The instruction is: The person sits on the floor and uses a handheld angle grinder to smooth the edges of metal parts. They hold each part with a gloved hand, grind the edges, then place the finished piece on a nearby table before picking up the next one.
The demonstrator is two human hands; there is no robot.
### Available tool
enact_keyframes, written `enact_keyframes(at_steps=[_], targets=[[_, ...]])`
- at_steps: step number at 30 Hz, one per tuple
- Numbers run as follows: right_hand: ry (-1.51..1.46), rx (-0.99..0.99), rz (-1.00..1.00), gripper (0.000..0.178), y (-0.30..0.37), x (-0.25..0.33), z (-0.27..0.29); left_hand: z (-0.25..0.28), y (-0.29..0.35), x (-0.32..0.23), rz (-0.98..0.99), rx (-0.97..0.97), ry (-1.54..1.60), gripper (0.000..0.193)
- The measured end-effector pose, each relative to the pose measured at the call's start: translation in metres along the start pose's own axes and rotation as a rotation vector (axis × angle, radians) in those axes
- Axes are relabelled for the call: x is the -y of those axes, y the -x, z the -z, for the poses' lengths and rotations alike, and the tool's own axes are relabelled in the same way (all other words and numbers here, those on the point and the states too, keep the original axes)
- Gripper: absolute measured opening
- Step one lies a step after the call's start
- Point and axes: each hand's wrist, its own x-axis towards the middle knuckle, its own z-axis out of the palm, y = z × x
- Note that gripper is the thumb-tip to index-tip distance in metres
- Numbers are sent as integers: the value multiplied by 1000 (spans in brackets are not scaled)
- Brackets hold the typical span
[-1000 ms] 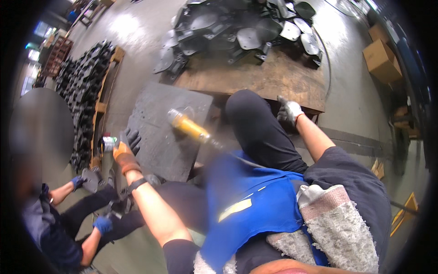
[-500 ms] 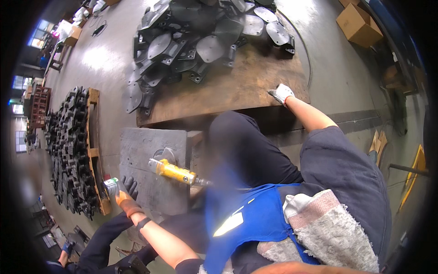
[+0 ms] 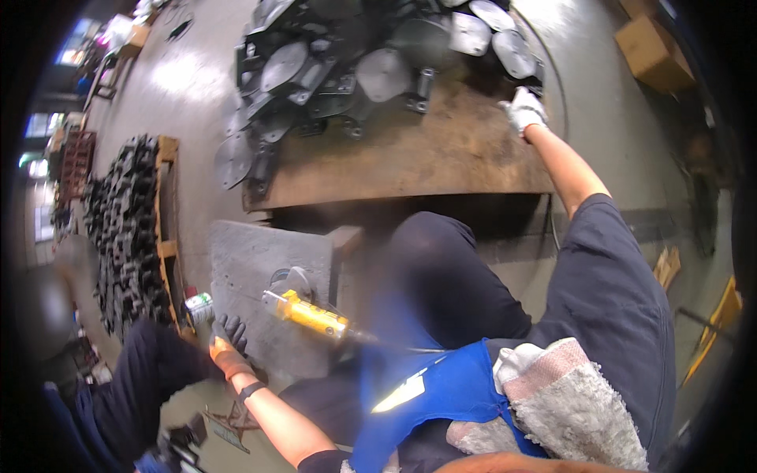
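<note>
My left hand [image 3: 229,344], in a dark grey and orange glove, is beside the left edge of a grey block-like work surface [image 3: 236,260]. Its fingers are spread and hold nothing. Just past its fingertips is a white and green can [image 3: 199,307]. On the work surface lies a yellow handheld power grinder [image 3: 315,317], its disc [image 3: 298,280] at the far end and a hose at the near end. My right hand [image 3: 524,114], white-gloved, reaches over a wooden table close to a flat grey metal plate part [image 3: 514,54]. Its thumb stands apart from the fingers, with nothing visible in it.
Dark metal parts with rounded plates [image 3: 384,75] are heaped on the wooden table [image 3: 441,162]. Stacked dark parts [image 3: 126,236] stand on a pallet at left. Another person's trousered leg [image 3: 150,370] is at lower left. A cardboard box [image 3: 654,54] sits far right.
My right hand has moved farther away and right, toward the heaped parts. My left hand still rests near the can. The other person's leg has come closer, and the view has shifted slightly.
</note>
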Motion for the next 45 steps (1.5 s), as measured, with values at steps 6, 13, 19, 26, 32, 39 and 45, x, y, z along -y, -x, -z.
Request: enact_keyframes(at_steps=[6, 13, 19, 26, 32, 39, 45], targets=[[242, -149, 67, 82, -90, 27, 12, -11, 14, 0, -45, -78, 60, 50], [416, -191, -63, 60, -180, 11, -35, -31, 39, -9, -85, -131, -2, 47], [168, -280, -49, 43, -166, -11, -53, -34, 62, -30, -215, -85, -24, 46], [-305, -9, 67, 73, -46, -2, 13, -35, 89, -51, -265, -56, 57, 46], [257, 77, 384, 53, 75, 96, 39, -27, 75, -42, -180, -35, 70, 47], [70, 164, 368, 65, 124, 75, -2, -26, 73, -39, -262, 70, 18, 49], [23, 43, 430, 81, 59, 72, 35, -23, 57, -29, -244, 112, 44, 50]])
